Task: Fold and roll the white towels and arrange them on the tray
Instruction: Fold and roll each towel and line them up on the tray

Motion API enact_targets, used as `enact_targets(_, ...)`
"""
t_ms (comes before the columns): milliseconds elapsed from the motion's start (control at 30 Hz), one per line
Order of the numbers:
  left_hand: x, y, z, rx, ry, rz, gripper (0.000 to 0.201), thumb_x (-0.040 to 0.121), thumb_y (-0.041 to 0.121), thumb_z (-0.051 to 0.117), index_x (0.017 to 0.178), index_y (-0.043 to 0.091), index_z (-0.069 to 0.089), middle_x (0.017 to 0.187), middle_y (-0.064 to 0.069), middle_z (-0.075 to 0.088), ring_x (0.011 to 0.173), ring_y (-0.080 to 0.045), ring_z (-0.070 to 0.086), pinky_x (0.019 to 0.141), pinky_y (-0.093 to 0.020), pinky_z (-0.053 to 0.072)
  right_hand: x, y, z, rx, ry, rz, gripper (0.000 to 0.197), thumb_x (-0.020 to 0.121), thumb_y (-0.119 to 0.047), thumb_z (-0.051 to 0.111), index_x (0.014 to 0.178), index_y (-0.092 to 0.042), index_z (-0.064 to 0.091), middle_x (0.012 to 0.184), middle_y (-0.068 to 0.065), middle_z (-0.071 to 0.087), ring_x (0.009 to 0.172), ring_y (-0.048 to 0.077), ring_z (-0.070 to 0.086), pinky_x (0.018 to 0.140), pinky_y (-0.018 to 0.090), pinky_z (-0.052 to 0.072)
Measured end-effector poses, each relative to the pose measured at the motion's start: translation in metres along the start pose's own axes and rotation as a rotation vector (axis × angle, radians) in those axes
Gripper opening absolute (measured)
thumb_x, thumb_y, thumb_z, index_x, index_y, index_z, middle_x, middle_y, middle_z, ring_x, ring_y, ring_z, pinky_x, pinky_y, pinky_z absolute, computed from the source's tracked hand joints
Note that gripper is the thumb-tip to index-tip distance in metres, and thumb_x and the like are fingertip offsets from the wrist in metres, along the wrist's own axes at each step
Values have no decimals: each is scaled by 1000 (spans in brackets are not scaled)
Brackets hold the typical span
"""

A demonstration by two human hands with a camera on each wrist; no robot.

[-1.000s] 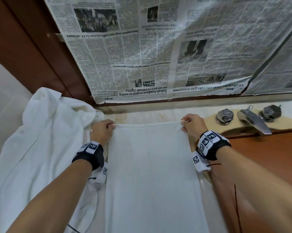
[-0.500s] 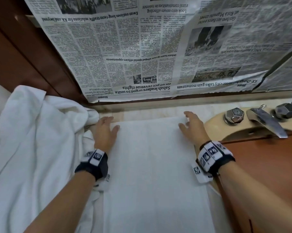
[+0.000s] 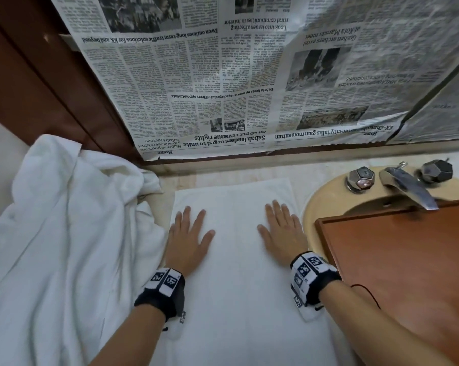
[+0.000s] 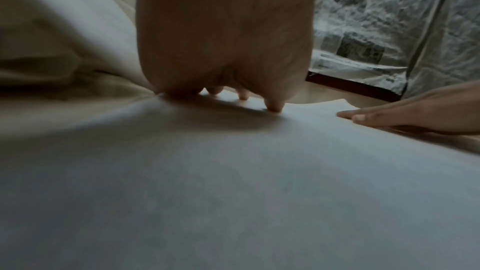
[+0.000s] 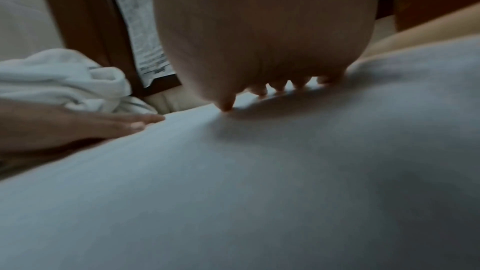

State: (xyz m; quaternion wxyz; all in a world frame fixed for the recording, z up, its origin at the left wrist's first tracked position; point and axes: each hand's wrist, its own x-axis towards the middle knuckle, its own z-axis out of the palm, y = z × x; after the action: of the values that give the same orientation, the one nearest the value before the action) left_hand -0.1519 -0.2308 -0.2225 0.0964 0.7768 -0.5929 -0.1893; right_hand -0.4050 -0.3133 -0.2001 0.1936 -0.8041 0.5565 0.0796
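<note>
A white towel (image 3: 236, 273) lies flat on the counter, folded into a long strip running toward me. My left hand (image 3: 188, 233) presses flat on its left side with fingers spread. On its right side my right hand (image 3: 282, 231) presses flat too. Both palms show from below in the wrist views, left hand (image 4: 223, 52) and right hand (image 5: 270, 44), resting on the towel (image 4: 233, 182) (image 5: 259, 182). The brown wooden tray (image 3: 397, 260) sits to the right over the basin, and no towel shows on the part in view.
A heap of loose white towels (image 3: 59, 247) fills the left side. At the right are a beige basin (image 3: 328, 199), a chrome tap (image 3: 407, 188) and two faceted knobs (image 3: 360, 179). Newspaper (image 3: 249, 75) covers the wall behind the counter.
Both hands let go of the towel's far edge, opened, and slid back toward me along the towel, pressing it flat.
</note>
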Motion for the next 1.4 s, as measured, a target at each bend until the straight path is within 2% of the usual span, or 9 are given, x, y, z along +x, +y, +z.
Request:
enact_targets(133, 5, -4, -6, -79, 12, -3, 61, 101, 51, 40, 156, 29, 28, 167, -6, 9, 153, -29, 6, 123, -44, 11, -6, 7, -10, 23, 74, 67, 66, 105, -39, 28, 157, -5, 4, 165, 11, -1, 152, 22, -1, 123, 37, 2)
enact_targets(300, 15, 25, -16, -163, 102, 43, 56, 99, 40, 52, 146, 11, 46, 160, -12, 29, 148, -30, 25, 121, -41, 20, -60, 3, -10, 302, 301, 63, 58, 98, -14, 51, 148, 5, 31, 154, 22, 33, 143, 33, 31, 117, 31, 21)
enact_targets(367, 23, 50, -14, -178, 61, 125, 53, 99, 36, 54, 145, 12, 46, 158, -11, 33, 145, -30, 29, 119, -40, 23, -85, 5, -5, 277, 420, 77, 51, 89, -5, 64, 136, 8, 49, 136, 24, 52, 125, 36, 53, 105, 33, 41)
enact_targets(433, 37, 79, -10, -175, -18, 236, 52, 100, 36, 54, 147, 16, 44, 154, -8, 37, 140, -29, 35, 116, -41, 29, -102, 12, 0, 186, 509, 152, 46, 73, -4, 81, 115, 5, 65, 111, 19, 66, 93, 31, 68, 79, 29, 54)
enact_targets(600, 70, 156, 0, -98, -163, 452, 46, 101, 30, 52, 146, 24, 47, 143, -10, 46, 129, -31, 44, 107, -45, 39, -118, 20, 16, 95, 508, 237, 42, 61, -5, 87, 99, -2, 69, 89, 13, 60, 70, 28, 62, 58, 30, 52)
enact_targets(833, 97, 195, 26, 18, -260, 514, 36, 99, 25, 52, 133, 38, 59, 114, -5, 45, 101, -26, 50, 85, -46, 51, -125, 15, 30, 148, 414, 306, 43, 60, -6, 88, 96, -5, 65, 94, 10, 56, 73, 27, 61, 47, 32, 53)
enact_targets(1033, 102, 196, 27, -30, -276, 485, 20, 99, 18, 52, 116, 15, 62, 108, -8, 53, 100, -31, 55, 86, -39, 47, -127, 19, 26, 347, 408, 308, 32, 77, -3, 77, 106, -8, 62, 104, 7, 55, 74, 23, 63, 55, 30, 55)
enact_targets(1200, 98, 190, 14, -162, -213, 443, 14, 93, 13, 59, 105, 12, 64, 96, -6, 64, 93, -26, 59, 82, -33, 46, -122, 30, 8, 688, 349, 374, 14, 90, -5, 63, 102, -11, 59, 86, -2, 58, 74, 9, 54, 59, 8, 41)
enact_targets(1400, 92, 196, 4, -232, -151, 420, 11, 92, 12, 61, 101, 12, 67, 97, -7, 71, 92, -24, 62, 86, -37, 50, -126, 36, -7, 782, 357, 371, 11, 89, -12, 66, 85, -15, 57, 74, 0, 55, 67, 9, 53, 51, 12, 36)
